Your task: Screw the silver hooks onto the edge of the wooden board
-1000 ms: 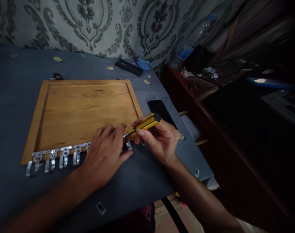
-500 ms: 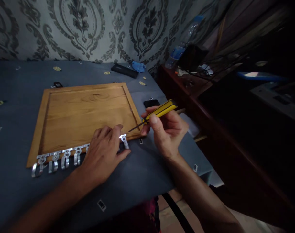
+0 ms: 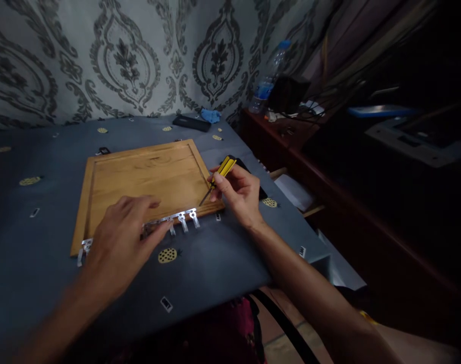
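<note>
A brown wooden board (image 3: 147, 177) sits on the grey worktop (image 3: 223, 268), back from its front edge. Shiny metal hooks (image 3: 182, 220) line the board's near edge; which are tight, I can't tell. Left hand (image 3: 122, 237) spreads; right hand (image 3: 238, 194) pinches a yellow-and-black screwdriver (image 3: 226, 168).

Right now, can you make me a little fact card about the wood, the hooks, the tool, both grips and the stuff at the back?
Wood: framed board, lying on the grey-blue tablecloth
Hooks: metal hooks along its near edge, some hidden
Tool: yellow-and-black screwdriver, tip pointing down
Right grip: holding the screwdriver
Left grip: fingers spread, over the hook row; touching unclear
Back: long black object, crumpled blue item
</note>
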{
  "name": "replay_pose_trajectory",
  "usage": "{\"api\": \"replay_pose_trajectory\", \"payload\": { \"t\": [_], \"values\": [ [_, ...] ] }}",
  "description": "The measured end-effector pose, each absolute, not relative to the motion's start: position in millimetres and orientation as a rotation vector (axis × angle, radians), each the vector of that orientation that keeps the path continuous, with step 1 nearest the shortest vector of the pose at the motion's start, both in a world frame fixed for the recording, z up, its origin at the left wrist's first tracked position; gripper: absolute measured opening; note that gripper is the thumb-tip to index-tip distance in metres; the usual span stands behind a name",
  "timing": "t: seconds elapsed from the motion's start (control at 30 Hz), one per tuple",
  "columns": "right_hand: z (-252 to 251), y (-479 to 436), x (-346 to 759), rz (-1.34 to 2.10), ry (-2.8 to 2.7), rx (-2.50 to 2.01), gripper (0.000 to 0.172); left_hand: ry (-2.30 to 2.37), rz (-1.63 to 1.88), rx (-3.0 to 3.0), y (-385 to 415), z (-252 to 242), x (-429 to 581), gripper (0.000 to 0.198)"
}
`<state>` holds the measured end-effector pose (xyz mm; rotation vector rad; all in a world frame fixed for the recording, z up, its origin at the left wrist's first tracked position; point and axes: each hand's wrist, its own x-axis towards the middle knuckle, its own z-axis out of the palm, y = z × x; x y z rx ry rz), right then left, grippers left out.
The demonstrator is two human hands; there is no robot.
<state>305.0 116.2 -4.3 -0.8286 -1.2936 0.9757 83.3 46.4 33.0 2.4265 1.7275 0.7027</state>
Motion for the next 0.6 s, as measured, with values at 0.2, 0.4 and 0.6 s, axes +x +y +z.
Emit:
{"api": "replay_pose_trajectory", "payload": {
  "t": [0.2,0.4,0.6],
  "values": [
    [-9.4,114.6,301.9,1.007,-1.338,-0.823,0.033,1.71,0.896,2.529,-5.5,10.9,61.2,0.012],
    [-5.2,107.9,301.7,0.969,-1.37,-0.849,0.033,1.213,0.928,2.806,-31.5,-22.2,83.4,0.015],
    [-2.7,100.2,301.3,0.961,-1.423,-0.848,0.029,0.727,0.783,2.979,-19.7,-30.4,123.7,0.028]
  ]
}}
